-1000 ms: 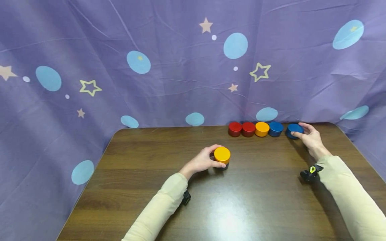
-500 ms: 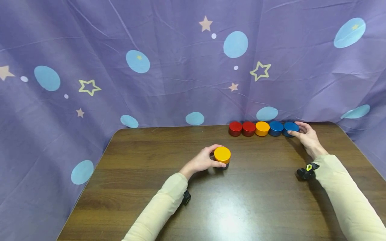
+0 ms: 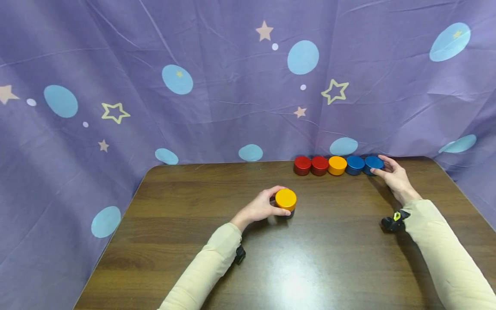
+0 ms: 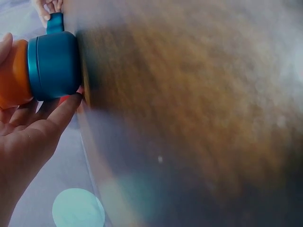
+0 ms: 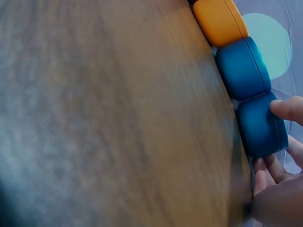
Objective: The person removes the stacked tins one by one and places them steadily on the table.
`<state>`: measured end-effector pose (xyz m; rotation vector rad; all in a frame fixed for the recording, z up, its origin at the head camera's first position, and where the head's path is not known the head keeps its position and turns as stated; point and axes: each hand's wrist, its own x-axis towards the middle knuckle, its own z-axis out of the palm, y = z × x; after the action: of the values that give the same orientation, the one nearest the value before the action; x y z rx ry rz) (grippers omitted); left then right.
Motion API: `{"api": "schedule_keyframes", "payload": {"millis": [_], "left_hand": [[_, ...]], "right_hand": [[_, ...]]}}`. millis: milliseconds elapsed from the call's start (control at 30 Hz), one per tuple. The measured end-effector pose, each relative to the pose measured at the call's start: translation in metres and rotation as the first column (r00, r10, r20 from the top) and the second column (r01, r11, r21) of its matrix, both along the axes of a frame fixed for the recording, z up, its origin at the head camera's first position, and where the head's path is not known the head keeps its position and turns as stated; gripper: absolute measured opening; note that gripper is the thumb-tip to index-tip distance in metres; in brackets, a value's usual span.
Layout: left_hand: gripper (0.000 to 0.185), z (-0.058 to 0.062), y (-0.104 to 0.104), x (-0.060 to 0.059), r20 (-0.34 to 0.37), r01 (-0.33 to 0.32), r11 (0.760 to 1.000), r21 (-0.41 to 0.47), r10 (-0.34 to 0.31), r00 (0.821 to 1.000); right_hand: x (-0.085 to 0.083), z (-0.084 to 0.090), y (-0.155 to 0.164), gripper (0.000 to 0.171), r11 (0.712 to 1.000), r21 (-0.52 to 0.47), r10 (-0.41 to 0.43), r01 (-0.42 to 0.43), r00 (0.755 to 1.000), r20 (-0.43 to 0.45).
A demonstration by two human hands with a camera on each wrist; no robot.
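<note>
Left of the row, my left hand (image 3: 261, 206) grips a yellow round tin (image 3: 286, 199) that sits on top of a blue round tin (image 4: 56, 65). In the left wrist view the fingers reach along both tins, and the lower one stands on the table. My right hand (image 3: 397, 178) holds another blue tin (image 3: 373, 165) at the right end of the row, thumb at its front and fingers behind. That tin touches a second blue tin (image 5: 244, 68) beside it.
Further left in the row come a yellow tin (image 3: 337, 165) and two red tins (image 3: 319, 166), all along the back edge of the brown wooden table (image 3: 186, 249). A purple patterned curtain (image 3: 224, 86) hangs right behind that edge.
My right hand has slid its blue tin left, closing the gap to the neighbouring blue tin. The left hand and its stack have stayed in place.
</note>
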<state>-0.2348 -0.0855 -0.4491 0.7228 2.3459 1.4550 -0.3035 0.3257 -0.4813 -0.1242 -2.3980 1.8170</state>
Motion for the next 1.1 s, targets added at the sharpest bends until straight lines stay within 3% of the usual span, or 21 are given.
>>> {"api": "schedule_keyframes", "payload": {"millis": [167, 267, 400, 500, 800, 1100], "left_hand": [[0.06, -0.001, 0.0, 0.0, 0.01, -0.002, 1.0, 0.009, 0.002, 1.0], [0.059, -0.001, 0.0, 0.0, 0.014, -0.002, 1.0, 0.006, 0.002, 1.0], [0.058, -0.001, 0.0, 0.0, 0.021, -0.001, 1.0, 0.01, 0.0, 1.0], [0.059, 0.0, 0.0, 0.001, 0.032, 0.004, 1.0, 0.029, -0.005, 0.999], [0.058, -0.001, -0.001, 0.0, 0.04, 0.021, 0.999, 0.039, -0.022, 0.999], [0.061, 0.001, -0.001, -0.001, 0.002, 0.015, 1.0, -0.006, -0.015, 1.0]], "right_hand": [[0.002, 0.0, 0.0, 0.069, 1.0, 0.006, 0.014, -0.014, 1.0, -0.017], [0.005, -0.001, 0.003, 0.072, 0.995, -0.099, 0.028, -0.032, 0.999, -0.04], [0.01, -0.003, 0.006, 0.075, 0.961, -0.272, 0.034, -0.054, 0.997, -0.076], [0.012, -0.004, 0.007, 0.075, 0.944, -0.325, 0.026, -0.054, 0.996, -0.09], [0.027, -0.002, 0.006, 0.039, 0.917, -0.393, 0.002, -0.063, 0.988, -0.154], [0.039, 0.002, -0.001, 0.036, 0.88, -0.469, -0.028, -0.07, 0.98, -0.199]]}}
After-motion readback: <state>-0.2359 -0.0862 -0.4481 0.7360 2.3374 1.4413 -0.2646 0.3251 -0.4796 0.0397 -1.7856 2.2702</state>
